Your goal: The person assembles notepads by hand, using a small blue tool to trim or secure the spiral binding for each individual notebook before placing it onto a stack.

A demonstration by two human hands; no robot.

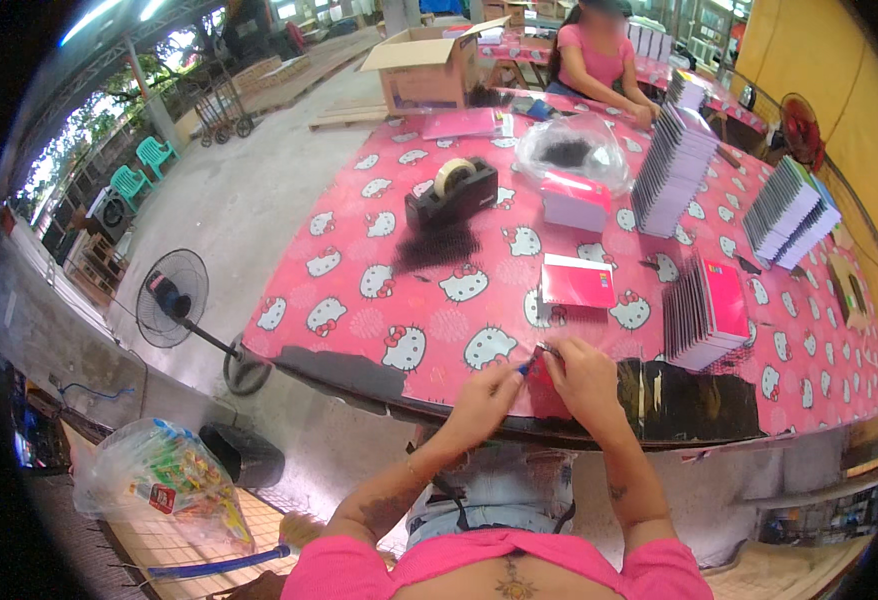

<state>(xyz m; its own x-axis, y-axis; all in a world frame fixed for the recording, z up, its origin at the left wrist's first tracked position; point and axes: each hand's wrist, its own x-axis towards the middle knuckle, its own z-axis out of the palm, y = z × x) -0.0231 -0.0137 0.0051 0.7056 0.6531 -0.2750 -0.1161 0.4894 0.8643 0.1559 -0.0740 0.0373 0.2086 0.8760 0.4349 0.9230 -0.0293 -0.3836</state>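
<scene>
So both hands are working at the near edge of the pink cat-print tablecloth [349, 285]. Left hand [487, 402] looks closed on a small blue item [525, 368], right hand [581, 382] has fingers curled at a red piece [543, 388] right beside it, can't tell exactly what either is. Red-covered notebook [579, 284] lies just beyond, notebook stack [704, 318] off right, black tape dispenser [451, 200] farther back

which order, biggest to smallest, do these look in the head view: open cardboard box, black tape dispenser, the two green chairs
1. Open cardboard box
2. Black tape dispenser
3. Green chairs: the two look too alike to rank against each other
</scene>
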